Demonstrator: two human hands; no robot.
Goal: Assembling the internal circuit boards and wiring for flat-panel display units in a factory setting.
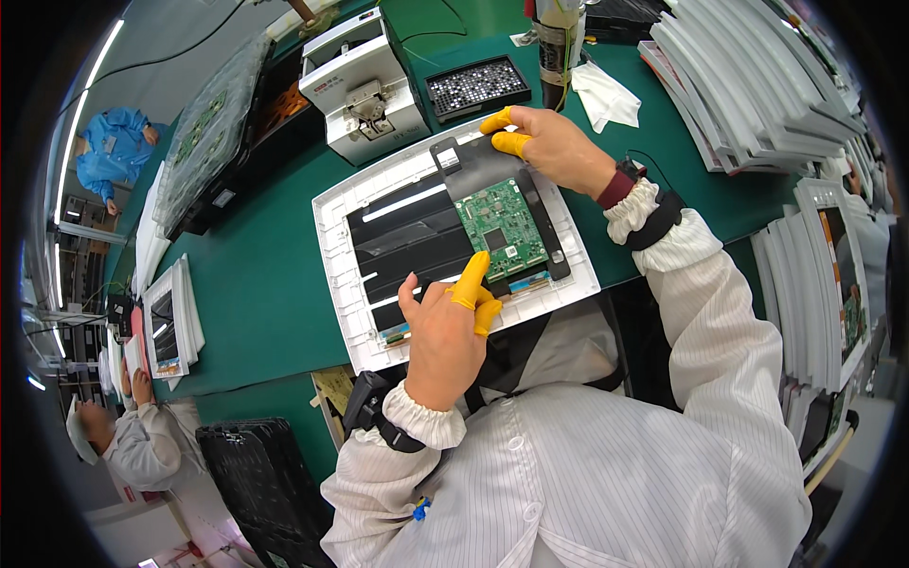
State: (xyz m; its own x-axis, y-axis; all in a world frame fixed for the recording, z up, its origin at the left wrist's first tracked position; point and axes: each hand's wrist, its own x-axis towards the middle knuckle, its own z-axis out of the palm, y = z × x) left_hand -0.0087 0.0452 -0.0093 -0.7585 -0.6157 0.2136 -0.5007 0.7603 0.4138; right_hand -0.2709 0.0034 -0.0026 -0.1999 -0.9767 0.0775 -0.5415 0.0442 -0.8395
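A white rectangular frame [330, 251] with a dark panel back lies on the green bench. Over its right part is a black plate [483, 161] carrying a green circuit board [502, 227]. My right hand [563, 151], in yellow finger cots, pinches the far edge of this plate. At the board's near left corner, my left hand [445, 327] rests an outstretched, yellow-covered index fingertip. Its thumb stands apart and the other fingers bend over the frame's near edge. What lies under those bent fingers is hidden.
Behind the frame stand a white bench machine [365, 95] and a black tray of small screws [478, 87]. Stacked white frames [748, 85] fill the right side. A white cloth [606, 95] lies at the back. Co-workers [115, 147] are at the left.
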